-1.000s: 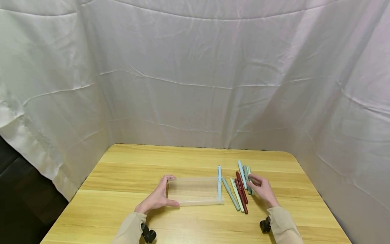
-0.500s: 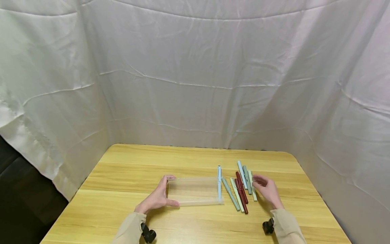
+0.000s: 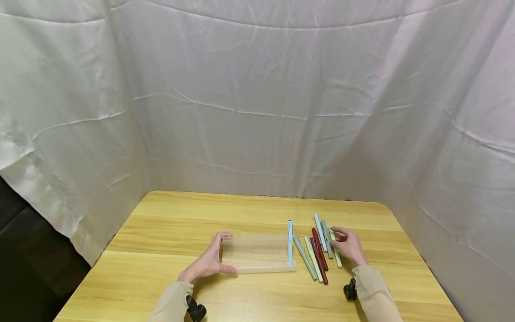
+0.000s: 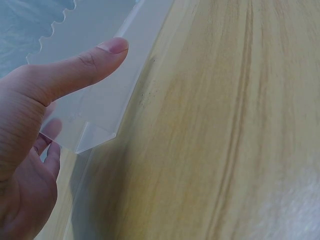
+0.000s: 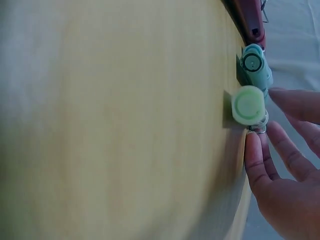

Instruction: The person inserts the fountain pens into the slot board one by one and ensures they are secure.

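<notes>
In the head view, my left hand (image 3: 210, 259) holds the left end of a clear plastic pen rack (image 3: 257, 269), thumb along the near side and fingers at the far side. The left wrist view shows the rack's wavy notched edge (image 4: 52, 34). A light blue pen (image 3: 290, 243) lies across its right end. At the right, my right hand (image 3: 349, 246) pinches a pale green pen (image 3: 337, 258), its round end (image 5: 249, 105) facing the right wrist camera. Beside it lie a grey-green pen (image 3: 327, 241) and another light blue pen (image 3: 320, 232).
Between the rack and my right hand, dark red pens (image 3: 319, 257), another pale green pen (image 3: 314, 259) and a grey-green pen (image 3: 304, 258) lie slanted on the wooden table (image 3: 257, 299). A pale curtain (image 3: 257, 134) hangs behind and on both sides.
The pale green pen at the right has shifted right, away from the grey-green pen beside it. My right hand moved right, then slightly back over that pen. My left hand keeps its hold.
</notes>
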### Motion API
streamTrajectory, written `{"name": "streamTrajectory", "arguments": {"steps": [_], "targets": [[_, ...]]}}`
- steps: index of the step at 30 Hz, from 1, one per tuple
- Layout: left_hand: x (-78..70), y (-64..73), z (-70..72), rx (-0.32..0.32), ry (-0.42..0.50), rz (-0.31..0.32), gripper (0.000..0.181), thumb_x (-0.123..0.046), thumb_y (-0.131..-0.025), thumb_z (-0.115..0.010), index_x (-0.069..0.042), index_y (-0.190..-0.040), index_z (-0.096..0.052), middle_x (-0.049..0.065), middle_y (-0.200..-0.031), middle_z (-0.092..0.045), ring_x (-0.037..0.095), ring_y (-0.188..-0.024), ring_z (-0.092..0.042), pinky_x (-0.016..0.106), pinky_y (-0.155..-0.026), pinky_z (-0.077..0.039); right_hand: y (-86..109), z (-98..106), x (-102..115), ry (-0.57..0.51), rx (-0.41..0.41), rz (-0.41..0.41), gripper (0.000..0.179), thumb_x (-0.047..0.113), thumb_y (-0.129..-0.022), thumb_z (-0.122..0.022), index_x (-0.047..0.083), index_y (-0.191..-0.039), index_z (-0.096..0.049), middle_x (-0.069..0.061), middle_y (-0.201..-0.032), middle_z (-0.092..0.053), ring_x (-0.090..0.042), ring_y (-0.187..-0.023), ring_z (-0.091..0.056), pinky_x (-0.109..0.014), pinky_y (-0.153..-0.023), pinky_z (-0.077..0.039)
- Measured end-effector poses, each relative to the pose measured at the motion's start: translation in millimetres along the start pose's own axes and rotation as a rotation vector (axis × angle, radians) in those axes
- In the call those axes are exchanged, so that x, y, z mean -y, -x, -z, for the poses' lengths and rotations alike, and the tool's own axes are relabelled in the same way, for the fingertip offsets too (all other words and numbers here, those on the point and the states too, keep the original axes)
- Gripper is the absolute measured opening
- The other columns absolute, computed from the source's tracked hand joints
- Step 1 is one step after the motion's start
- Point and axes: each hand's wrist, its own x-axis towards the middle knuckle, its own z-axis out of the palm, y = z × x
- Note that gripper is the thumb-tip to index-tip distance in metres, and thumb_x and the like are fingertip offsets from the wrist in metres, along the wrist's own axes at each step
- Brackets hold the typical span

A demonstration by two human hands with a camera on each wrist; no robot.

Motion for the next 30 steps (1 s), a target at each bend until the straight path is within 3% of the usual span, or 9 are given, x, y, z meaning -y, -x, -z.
{"name": "streamTrajectory", "arguments": {"steps": [4,9,17,30], "targets": [[1.3,-0.5,-0.1,-0.009,-0.010,0.005,0.103,-0.025,-0.064,-0.095,-0.005,-0.144,-0.032,0.021,-0.149,-0.036,0.042,-0.142,-0.035,0.068,-0.120,-0.026,-1.2,0.1,2.1,-0.013,0.016,-0.019,0.053,-0.003,-0.085,-0.070,-0.004,-0.136,-0.057,-0.031,-0.122,-0.062,-0.014,-0.090,-0.058,-0.019,-0.067,-0.051],[1.2,-1.1,-0.2,-0.008,-0.019,0.000,0.103,-0.027,-0.064,-0.095,-0.006,-0.143,-0.033,0.020,-0.149,-0.037,0.042,-0.142,-0.035,0.067,-0.120,-0.026,1.0,-0.2,3.3,-0.030,0.031,-0.031,0.055,-0.006,-0.084,-0.070,-0.004,-0.137,-0.055,-0.026,-0.108,-0.063,-0.016,-0.087,-0.054,-0.020,-0.063,-0.049],[0.3,-1.2,-0.8,-0.001,-0.026,-0.021,0.101,-0.026,-0.065,-0.095,-0.006,-0.143,-0.033,0.021,-0.148,-0.037,0.043,-0.141,-0.035,0.069,-0.120,-0.026,5.7,1.0,1.0,-0.028,0.028,0.002,0.053,-0.008,-0.086,-0.067,-0.006,-0.138,-0.054,-0.030,-0.133,-0.055,-0.019,-0.093,-0.057,-0.019,-0.069,-0.052],[-0.3,-0.8,-1.1,-0.001,-0.025,-0.019,0.101,-0.025,-0.065,-0.095,-0.006,-0.143,-0.033,0.021,-0.149,-0.037,0.044,-0.142,-0.035,0.069,-0.120,-0.025,-3.0,1.5,-1.1,-0.015,0.032,-0.024,0.054,-0.002,-0.088,-0.069,-0.006,-0.139,-0.052,-0.034,-0.136,-0.053,-0.016,-0.086,-0.056,-0.021,-0.063,-0.049]]}}
